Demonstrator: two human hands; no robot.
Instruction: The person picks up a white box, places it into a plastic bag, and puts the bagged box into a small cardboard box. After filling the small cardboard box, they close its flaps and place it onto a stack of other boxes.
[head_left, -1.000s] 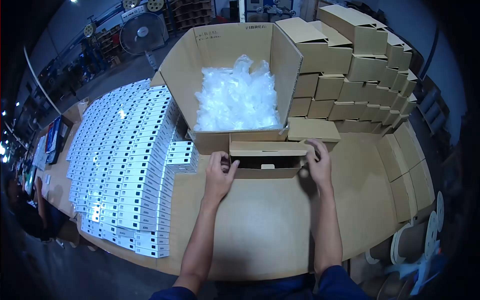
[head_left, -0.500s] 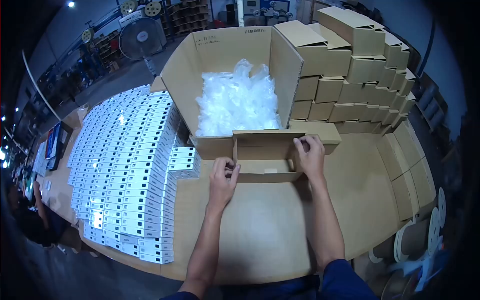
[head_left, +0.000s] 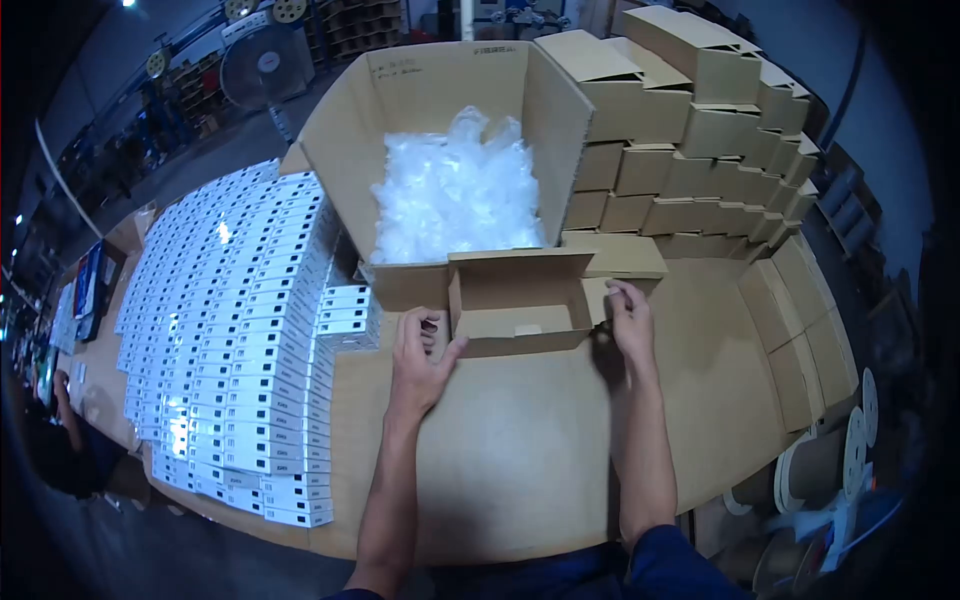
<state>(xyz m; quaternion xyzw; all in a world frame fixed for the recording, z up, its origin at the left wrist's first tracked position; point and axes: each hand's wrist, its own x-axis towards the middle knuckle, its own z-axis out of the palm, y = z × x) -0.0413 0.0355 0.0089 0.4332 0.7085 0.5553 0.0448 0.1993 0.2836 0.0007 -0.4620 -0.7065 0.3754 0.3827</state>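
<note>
An open cardboard box [head_left: 520, 345] stands on the table in front of me, its back panel upright and its inside showing a small pale patch on the bottom. Just off its left end is my left hand [head_left: 420, 365], with the thumb spread from loosely bent fingers and nothing held. My right hand [head_left: 632, 325] hovers a little to the right of the box, apart from it, fingers loosely bent and thumb slightly away. Behind the small box, a large open carton [head_left: 335, 170] holds a heap of clear plastic bags [head_left: 460, 190].
Stacked white boxes [head_left: 230, 340] fill the table's left side. Brown cardboard boxes [head_left: 700, 130] are piled at the back right, with more cartons [head_left: 800, 330] along the right edge. Spools [head_left: 800, 480] stand at lower right. Another person [head_left: 75, 440] is at far left.
Both hands have let go of the small cardboard box and moved outward from its ends. The view has shifted slightly, so the whole scene sits a little further left and up.
</note>
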